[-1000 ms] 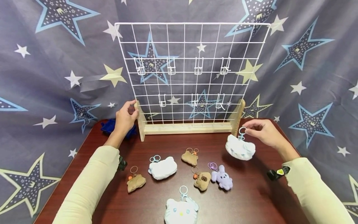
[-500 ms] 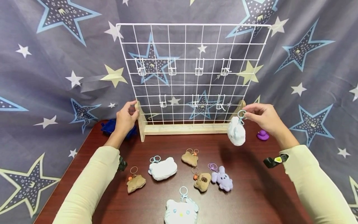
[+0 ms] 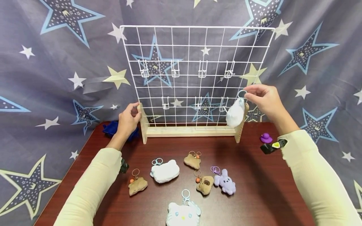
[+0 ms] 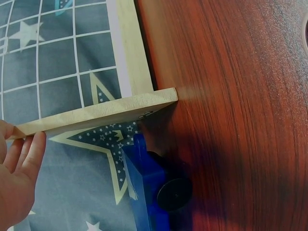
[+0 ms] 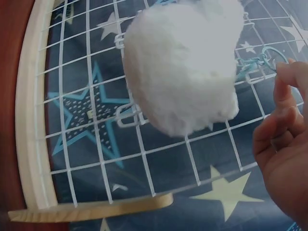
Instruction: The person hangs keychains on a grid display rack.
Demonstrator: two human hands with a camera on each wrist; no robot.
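My right hand [image 3: 264, 98] pinches the light-blue key ring of a white plush keychain [image 3: 235, 113], which dangles in front of the rack's right end. In the right wrist view the white plush [image 5: 180, 67] hangs before the mesh, with the key ring [image 5: 274, 58] between thumb and fingertip. My left hand [image 3: 128, 119] grips the top of the wooden side support [image 3: 143, 124] at the rack's left. The left wrist view has fingers [image 4: 33, 154] against that support's edge. Several white hooks [image 3: 202, 73] sit in two rows on the white wire grid rack [image 3: 188, 87].
On the table lie a white cat plush [image 3: 183, 215], another white plush [image 3: 165, 171], several brown plush keychains [image 3: 205, 184] and a lilac plush [image 3: 226, 182]. A purple duck [image 3: 266, 138] stands right, a blue object [image 3: 111, 128] behind my left arm. A star-patterned curtain [image 3: 56, 100] hangs behind.
My right hand has risen from low beside the rack to about the lower hook row, lifting the white plush keychain, which has turned. The left hand stays on the wooden support.
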